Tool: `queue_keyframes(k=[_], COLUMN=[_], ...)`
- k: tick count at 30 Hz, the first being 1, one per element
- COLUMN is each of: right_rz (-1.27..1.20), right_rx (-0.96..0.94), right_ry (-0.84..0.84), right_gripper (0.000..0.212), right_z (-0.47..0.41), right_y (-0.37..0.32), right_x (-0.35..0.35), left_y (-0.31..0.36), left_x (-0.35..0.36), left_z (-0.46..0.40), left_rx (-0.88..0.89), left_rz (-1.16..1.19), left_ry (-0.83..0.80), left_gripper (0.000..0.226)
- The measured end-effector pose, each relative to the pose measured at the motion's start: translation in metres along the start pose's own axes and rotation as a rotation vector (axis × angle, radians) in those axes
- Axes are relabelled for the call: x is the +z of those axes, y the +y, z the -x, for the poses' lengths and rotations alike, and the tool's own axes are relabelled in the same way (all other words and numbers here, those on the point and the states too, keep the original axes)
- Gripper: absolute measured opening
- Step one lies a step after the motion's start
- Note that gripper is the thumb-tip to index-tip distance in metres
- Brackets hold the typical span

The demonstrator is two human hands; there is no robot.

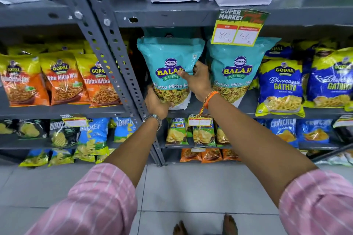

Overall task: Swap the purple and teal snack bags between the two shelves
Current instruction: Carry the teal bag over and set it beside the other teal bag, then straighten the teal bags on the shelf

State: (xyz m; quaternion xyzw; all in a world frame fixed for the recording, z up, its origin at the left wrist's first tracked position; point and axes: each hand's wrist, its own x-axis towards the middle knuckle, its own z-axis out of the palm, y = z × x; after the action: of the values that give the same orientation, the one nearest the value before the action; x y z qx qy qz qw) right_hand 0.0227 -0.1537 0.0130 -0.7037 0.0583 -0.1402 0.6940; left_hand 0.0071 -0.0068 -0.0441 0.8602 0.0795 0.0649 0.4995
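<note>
I'm gripping the teal Balaji bag with both hands. Left hand is cupping its bottom; right hand is clasping its side edge.

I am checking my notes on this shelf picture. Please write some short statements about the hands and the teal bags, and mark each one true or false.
1. Both hands hold the same teal bag. True.
2. The left hand has its grip on the top edge of the bag. False: it supports the bottom corner.
3. The right hand has its grip on the bag's right side. True.
4. A second teal bag stands to the right of the held one. True.
5. The price tag hangs over the held bag. False: it hangs over the second bag.
</note>
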Motion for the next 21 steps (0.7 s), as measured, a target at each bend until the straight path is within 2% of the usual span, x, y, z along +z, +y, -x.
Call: queue_keyframes(k=[7,9,12,16,18,19,21], right_rz=[0.053,0.089,0.151,0.089,0.078,0.079,0.046], right_rx=[0.049,0.066,0.106,0.184,0.169,0.13,0.022], right_ry=[-0.008,-0.017,-0.026,-0.059,-0.054,-0.033,0.045], right_gripper=[0.037,0.043,0.056,0.073,0.064,0.054,0.034], right_z=[-0.009,-0.006,0.014,0.067,0.097,0.107,0.116], right_y=[0.007,0.003,-0.01,-0.036,-0.058,-0.073,-0.11], right_x=[0.0,-0.004,-0.013,-0.039,-0.062,-0.074,-0.095], left_y=[-0.003,-0.003,0.001,0.013,0.03,0.041,0.07], left_x=[0.0,0.0,-0.003,-0.013,-0.023,-0.027,-0.037], left_z=[-0.002,-0.001,0.011,0.044,0.064,0.07,0.081], left_rx=[0.02,0.047,0.061,0.038,0.083,0.126,0.187], left_rz=[-0.003,-0.025,-0.029,0.172,0.26,0.297,0.378], left_ry=[-0.024,-0.038,-0.057,-0.097,-0.102,-0.084,-0.005], left_gripper=[0.094,0.098,0.091,0.107,0.097,0.085,0.078])
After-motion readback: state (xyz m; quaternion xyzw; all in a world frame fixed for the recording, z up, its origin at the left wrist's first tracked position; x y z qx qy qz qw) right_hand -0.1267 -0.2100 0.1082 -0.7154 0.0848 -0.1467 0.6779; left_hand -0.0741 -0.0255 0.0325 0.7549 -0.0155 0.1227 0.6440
